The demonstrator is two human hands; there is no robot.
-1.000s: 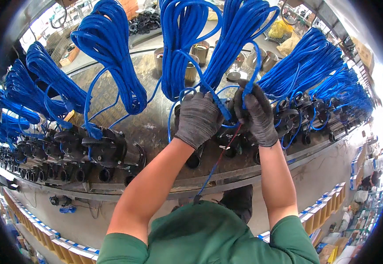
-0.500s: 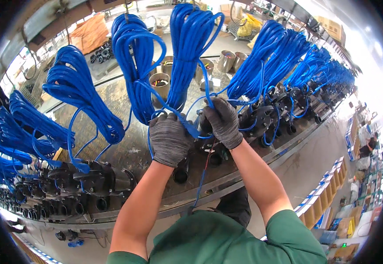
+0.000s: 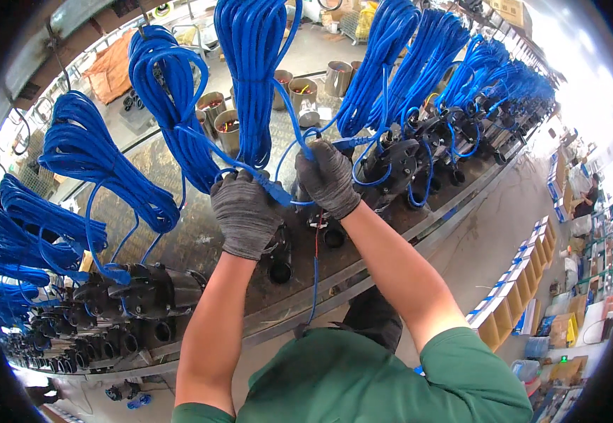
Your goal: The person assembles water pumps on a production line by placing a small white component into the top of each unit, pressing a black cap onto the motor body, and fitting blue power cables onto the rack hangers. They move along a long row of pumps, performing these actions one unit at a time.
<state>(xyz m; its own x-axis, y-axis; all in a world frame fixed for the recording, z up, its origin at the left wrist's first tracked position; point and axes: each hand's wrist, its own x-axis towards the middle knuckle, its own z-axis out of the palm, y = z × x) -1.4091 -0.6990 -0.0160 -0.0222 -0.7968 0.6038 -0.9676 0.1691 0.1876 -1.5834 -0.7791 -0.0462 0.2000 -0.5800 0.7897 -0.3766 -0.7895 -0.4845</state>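
Note:
My left hand (image 3: 245, 213), in a grey knit glove, closes round a blue cable (image 3: 211, 146) that runs down from a hanging coil (image 3: 172, 106). A moulded blue plug (image 3: 275, 190) sticks out beside its fingers. To its right and slightly farther off, my right hand (image 3: 329, 180), gloved alike, is closed on another blue cable (image 3: 289, 106) near the foot of the middle coil (image 3: 251, 77). Both hands are above a black pump-like housing, mostly hidden beneath them. A thin red and blue wire (image 3: 316, 271) hangs down between my forearms.
Black housings (image 3: 158, 290) line the metal bench (image 3: 363, 262) on both sides, with tied blue coils (image 3: 102, 151) above them. Metal cups (image 3: 227, 130) holding small parts stand behind. Cardboard compartments (image 3: 511, 303) are on the floor at right.
The view has shifted, so the coils and bench sit farther left in it. Both hands keep their grip on the cables, with little change between them.

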